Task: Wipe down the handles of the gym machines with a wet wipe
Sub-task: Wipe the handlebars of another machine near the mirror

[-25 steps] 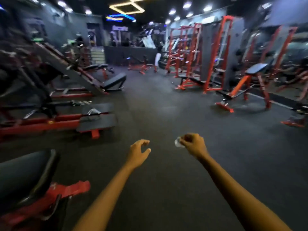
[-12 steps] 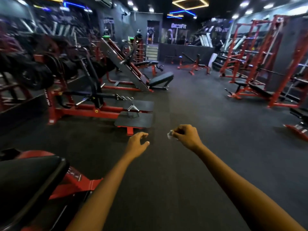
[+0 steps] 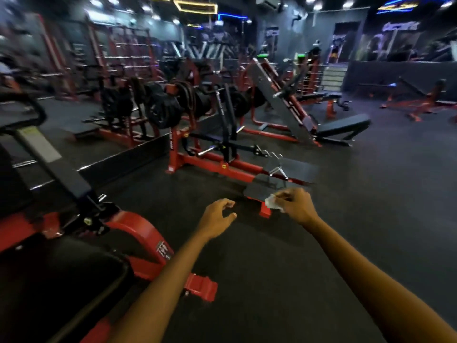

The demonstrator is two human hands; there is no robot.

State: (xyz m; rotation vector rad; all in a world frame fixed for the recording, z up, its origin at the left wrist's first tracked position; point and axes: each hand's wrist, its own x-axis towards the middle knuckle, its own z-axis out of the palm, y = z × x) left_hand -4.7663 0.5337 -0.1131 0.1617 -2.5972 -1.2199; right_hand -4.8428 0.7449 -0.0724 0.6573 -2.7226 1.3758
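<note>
Over a dark gym floor [image 3: 284,268], the right hand [image 3: 295,206] pinches a crumpled white wet wipe [image 3: 272,203], its long axis seemingly leftward; blur obscures detail. The left hand [image 3: 215,216] holds nothing, fingers loosely curled apart, before a red plate-loaded machine [image 3: 210,162].

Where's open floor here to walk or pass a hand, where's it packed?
Free: dark floor right of the right hand, out to the incline bench. Also the strip between both forearms. Crowded: left side, red machine frame and plate-loaded rack.
</note>
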